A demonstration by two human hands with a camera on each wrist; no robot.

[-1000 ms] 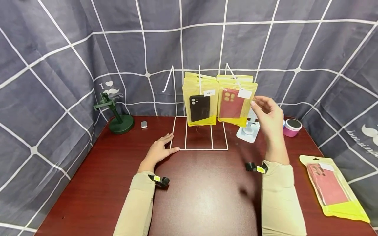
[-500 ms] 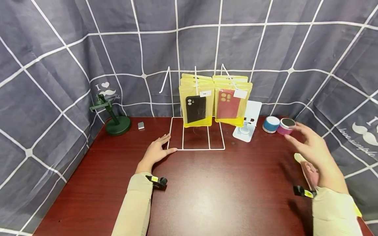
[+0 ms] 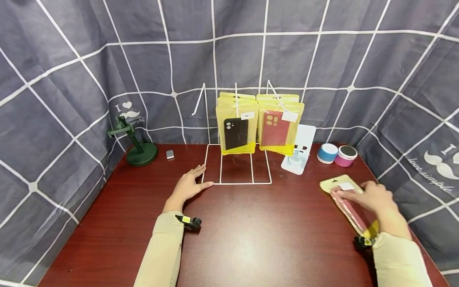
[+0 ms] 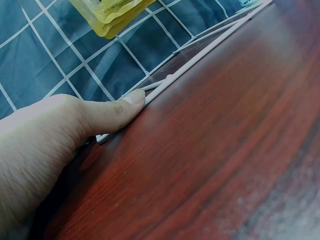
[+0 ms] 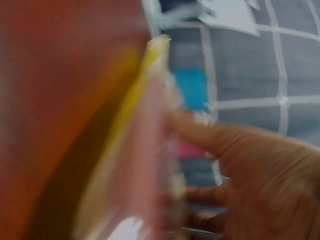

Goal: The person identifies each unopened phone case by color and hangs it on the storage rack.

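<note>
My right hand [image 3: 374, 199] grips a yellow-edged pouch with a pink phone case [image 3: 355, 211] in it, tilted above the table's right side. In the right wrist view that phone case [image 5: 145, 160] is blurred, with the thumb against it and part of the fingers hidden. My left hand [image 3: 186, 187] rests at the front left corner of a white wire display rack [image 3: 236, 183], thumb and fingers spread. The thumb lies along the rack's base wire in the left wrist view. From the rack's hooks hang pouches with a black phone case [image 3: 236, 133] and a pink phone case [image 3: 274, 129].
Right of the rack are a white stand [image 3: 299, 159], a blue round speaker [image 3: 327, 153] and a pink one [image 3: 345, 156]. A green stand [image 3: 141, 153] and a small grey block [image 3: 170, 154] are at the left. The rack's left hook [image 3: 198, 101] is bare. A checked curtain [image 3: 143, 63] encloses the table.
My right hand has left the hanging pink case, moved right, and picked up the pouch that lay on the table, bringing it leftward. The left hand has stayed on the rack corner.
</note>
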